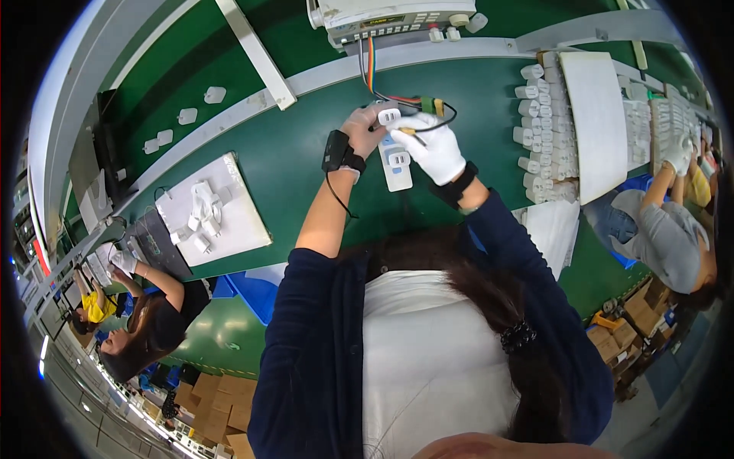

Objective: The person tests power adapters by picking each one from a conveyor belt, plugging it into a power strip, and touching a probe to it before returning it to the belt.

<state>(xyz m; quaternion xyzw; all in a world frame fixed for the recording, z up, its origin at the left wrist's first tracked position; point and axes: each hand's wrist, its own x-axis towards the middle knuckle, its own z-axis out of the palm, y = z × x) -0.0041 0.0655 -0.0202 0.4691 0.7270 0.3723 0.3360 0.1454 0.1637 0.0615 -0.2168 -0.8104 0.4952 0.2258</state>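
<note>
So the left hand (364, 130) has its fingers bent in against a white charger (389, 116), upper middle of the frame; can't tell if they're really gripping it or just touching. The right hand (434, 151), in a white glove, has its fingers closed around a yellow plug (413, 132) on a black wire, just beside that charger. Right below sits a second charger (398, 159) on a white power strip (397, 179), all on the green surface (313, 115). Colored wires (371, 65) run up to a boxy meter (405, 27) at top center. Loads more chargers (539, 130) are lined up at upper right, plus a pile (204, 212) on a white board (243, 218) over at left.
</note>
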